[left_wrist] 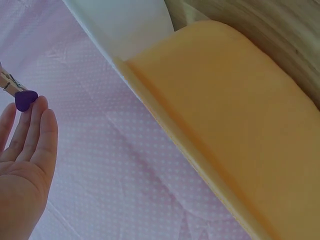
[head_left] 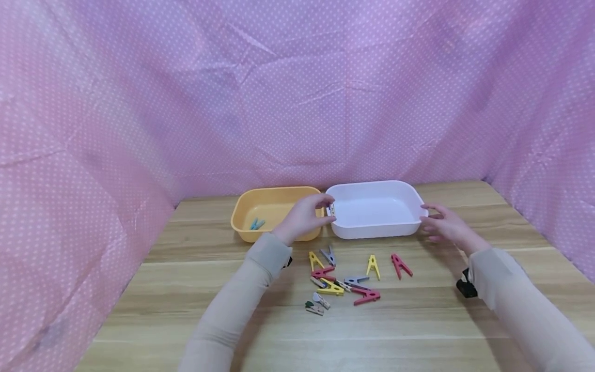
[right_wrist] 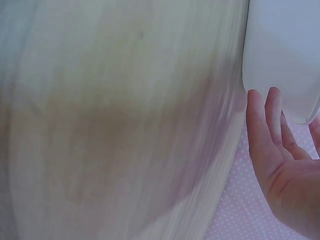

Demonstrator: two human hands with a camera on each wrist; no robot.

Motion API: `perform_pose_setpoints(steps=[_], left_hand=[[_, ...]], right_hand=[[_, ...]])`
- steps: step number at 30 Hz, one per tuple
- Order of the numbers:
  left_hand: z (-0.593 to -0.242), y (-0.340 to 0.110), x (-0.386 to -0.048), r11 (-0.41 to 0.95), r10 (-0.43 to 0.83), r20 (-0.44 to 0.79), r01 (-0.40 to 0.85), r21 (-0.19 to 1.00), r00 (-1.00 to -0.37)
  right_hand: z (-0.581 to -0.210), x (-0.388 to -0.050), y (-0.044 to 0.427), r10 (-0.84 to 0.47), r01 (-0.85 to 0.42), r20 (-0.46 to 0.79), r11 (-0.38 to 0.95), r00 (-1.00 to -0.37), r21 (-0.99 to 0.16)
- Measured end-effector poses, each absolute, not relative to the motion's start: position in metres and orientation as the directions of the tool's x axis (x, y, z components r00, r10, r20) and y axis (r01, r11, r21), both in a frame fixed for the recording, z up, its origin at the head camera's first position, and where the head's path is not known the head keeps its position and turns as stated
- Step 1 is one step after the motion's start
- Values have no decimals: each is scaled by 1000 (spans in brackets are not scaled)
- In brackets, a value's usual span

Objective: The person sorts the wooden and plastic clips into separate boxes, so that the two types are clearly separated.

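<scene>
A wooden clothespin with a purple heart is pinched lengthwise between the thumb and fingertips of my left hand. That hand is at the left end of the white tub, above its rim. At the tub's opposite end, my right hand touches the wall with nearly straight fingers. An orange-yellow tub stands just left of the white one, partly behind my left hand, with a light blue clothespin inside.
Several clothespins lie on the wooden table before the tubs, among them a yellow clothespin, a red clothespin and a grey clothespin. Small wooden clothespins lie nearest me. Pink dotted cloth hangs behind and at both sides.
</scene>
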State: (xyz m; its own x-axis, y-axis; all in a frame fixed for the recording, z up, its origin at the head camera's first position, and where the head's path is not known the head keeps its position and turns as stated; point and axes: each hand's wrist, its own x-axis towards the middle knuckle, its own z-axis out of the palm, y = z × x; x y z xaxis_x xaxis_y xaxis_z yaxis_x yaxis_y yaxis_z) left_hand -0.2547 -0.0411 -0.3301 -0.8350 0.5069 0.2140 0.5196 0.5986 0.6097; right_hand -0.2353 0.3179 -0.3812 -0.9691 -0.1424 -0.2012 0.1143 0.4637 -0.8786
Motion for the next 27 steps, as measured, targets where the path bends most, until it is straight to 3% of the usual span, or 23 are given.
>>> perform_pose_setpoints(steps=[11,27], left_hand=[[-320,-28,-268,644,545,193,555,527,-816],[-313,-7,-288,651,538,165,532,541,-826]], right_hand=[[-381,-236,318,-144,109,-197,468,-970,-877],[-381,-236,318,-143,110,-205,491,-968,-864]])
